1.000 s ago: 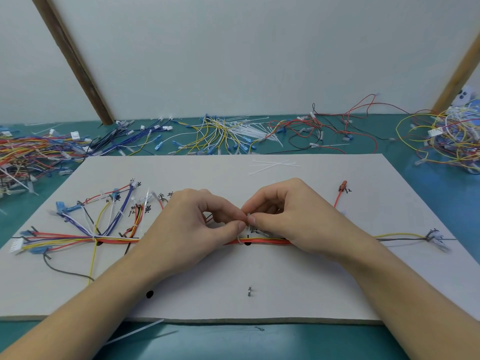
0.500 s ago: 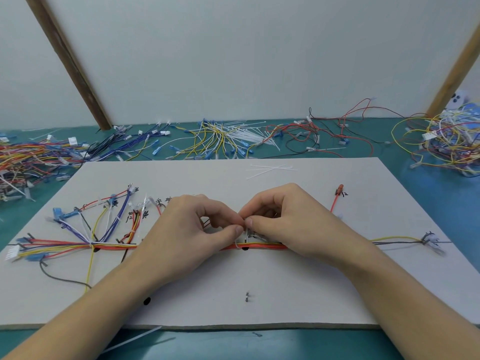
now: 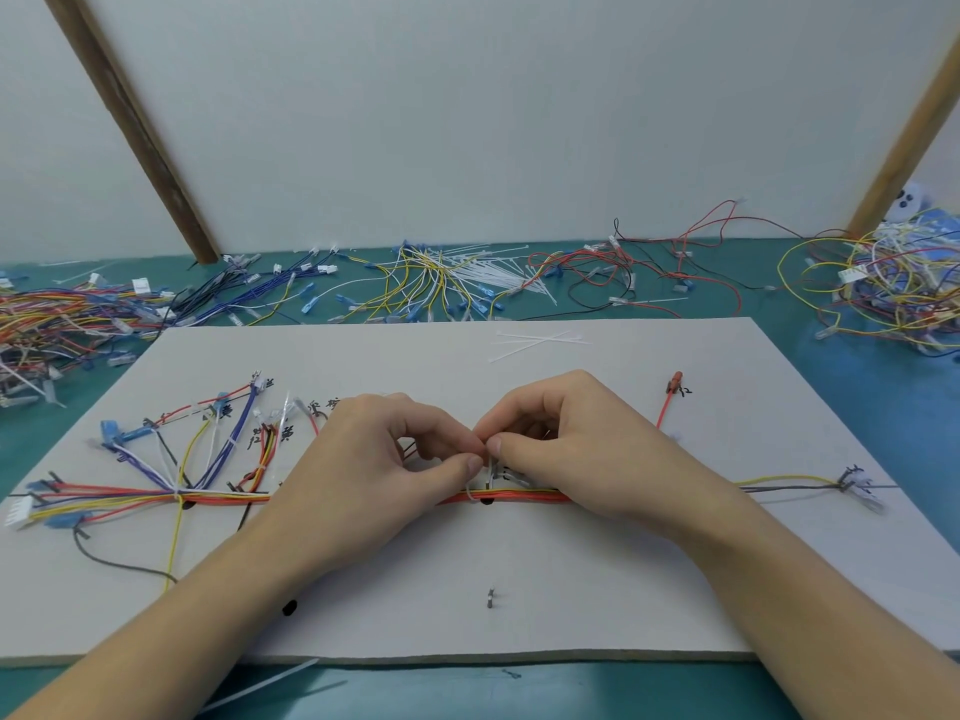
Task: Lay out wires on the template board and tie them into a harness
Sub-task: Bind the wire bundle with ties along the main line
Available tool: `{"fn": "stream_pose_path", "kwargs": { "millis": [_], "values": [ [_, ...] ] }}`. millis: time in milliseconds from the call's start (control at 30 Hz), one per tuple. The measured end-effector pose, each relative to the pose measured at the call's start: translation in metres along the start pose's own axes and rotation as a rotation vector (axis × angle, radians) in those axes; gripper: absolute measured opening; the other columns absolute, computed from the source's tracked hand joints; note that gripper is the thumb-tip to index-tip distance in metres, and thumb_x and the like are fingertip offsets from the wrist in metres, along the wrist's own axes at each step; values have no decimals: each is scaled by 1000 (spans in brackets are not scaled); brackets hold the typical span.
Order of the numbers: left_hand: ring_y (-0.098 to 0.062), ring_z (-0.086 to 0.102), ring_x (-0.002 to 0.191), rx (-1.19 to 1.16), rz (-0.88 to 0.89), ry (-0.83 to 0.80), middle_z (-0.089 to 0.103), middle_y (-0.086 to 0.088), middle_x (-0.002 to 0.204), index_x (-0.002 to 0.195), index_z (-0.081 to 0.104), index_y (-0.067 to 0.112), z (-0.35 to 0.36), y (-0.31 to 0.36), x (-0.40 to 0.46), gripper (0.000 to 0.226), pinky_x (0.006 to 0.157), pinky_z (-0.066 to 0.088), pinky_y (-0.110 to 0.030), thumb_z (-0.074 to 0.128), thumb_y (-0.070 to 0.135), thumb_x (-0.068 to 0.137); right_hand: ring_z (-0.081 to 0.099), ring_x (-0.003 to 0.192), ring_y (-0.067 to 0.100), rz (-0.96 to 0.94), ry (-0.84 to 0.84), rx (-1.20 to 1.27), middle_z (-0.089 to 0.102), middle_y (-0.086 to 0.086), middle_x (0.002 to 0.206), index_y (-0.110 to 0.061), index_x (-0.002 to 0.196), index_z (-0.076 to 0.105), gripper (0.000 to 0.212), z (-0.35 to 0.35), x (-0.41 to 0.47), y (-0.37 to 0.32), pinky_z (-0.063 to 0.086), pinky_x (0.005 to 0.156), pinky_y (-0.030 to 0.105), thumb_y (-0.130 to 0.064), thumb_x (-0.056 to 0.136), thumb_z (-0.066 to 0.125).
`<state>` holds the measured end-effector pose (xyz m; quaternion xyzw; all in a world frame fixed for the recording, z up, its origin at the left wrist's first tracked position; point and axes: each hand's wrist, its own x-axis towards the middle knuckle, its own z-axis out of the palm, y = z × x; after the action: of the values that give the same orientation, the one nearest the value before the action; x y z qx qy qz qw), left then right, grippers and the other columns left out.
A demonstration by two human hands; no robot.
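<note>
Hands meet over the middle of the pale grey rectangular template board, which lies flat on the teal tabletop. The left hand and the right hand both have curled fingers, and their thumbs and forefingers pinch a thin white plastic cable tie from either side. The tie stands just above the red, orange and yellow wire bundle that runs left to right across the board. Left of the hands the bundle fans out into blue, red, yellow and white branch wires with blue and white connectors. To the right, a yellow and a grey wire lead to a white connector near the board's edge. Three loose white cable ties lie on the board's far part. Heaps of spare coloured wires cover the tabletop behind the board.
</note>
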<state>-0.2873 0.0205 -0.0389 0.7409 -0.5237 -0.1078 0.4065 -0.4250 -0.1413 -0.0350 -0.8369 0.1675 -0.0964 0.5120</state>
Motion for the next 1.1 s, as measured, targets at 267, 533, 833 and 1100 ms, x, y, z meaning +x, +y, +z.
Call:
{"fn": "stream_pose_path", "kwargs": {
  "millis": [267, 533, 833, 1100],
  "values": [
    [7, 53, 56, -12, -9, -3, 70, 15, 73, 85, 80, 40, 0, 0, -1, 23, 54, 35, -7, 85, 18, 81, 59, 63, 1, -4, -2, -7, 71, -9, 70, -19, 92, 80, 18, 0, 1, 0, 44, 60, 18, -8, 92, 65],
    [7, 54, 55, -21, -4, -17, 73, 11, 75, 84, 79, 39, 0, -1, 0, 22, 53, 35, -5, 84, 17, 82, 61, 63, 1, -1, 1, -12, 71, -9, 70, -20, 89, 78, 15, 1, 1, 1, 45, 60, 19, -10, 91, 67],
    [8, 54, 50, -92, 13, -31, 74, 11, 70, 81, 78, 30, 0, 0, -1, 15, 51, 34, -2, 83, 16, 85, 58, 60, 1, 9, 1, -43, 67, -12, 65, -21, 85, 74, 13, 4, 2, 0, 45, 57, 19, -12, 87, 65],
    [13, 53, 54, -32, 30, -44, 75, 16, 74, 85, 76, 32, -1, 1, -2, 16, 57, 36, 0, 88, 23, 78, 61, 61, 2, 7, 11, -47, 71, -8, 70, -24, 83, 73, 13, 4, 2, 1, 47, 56, 19, -14, 84, 66]
  ]
}}
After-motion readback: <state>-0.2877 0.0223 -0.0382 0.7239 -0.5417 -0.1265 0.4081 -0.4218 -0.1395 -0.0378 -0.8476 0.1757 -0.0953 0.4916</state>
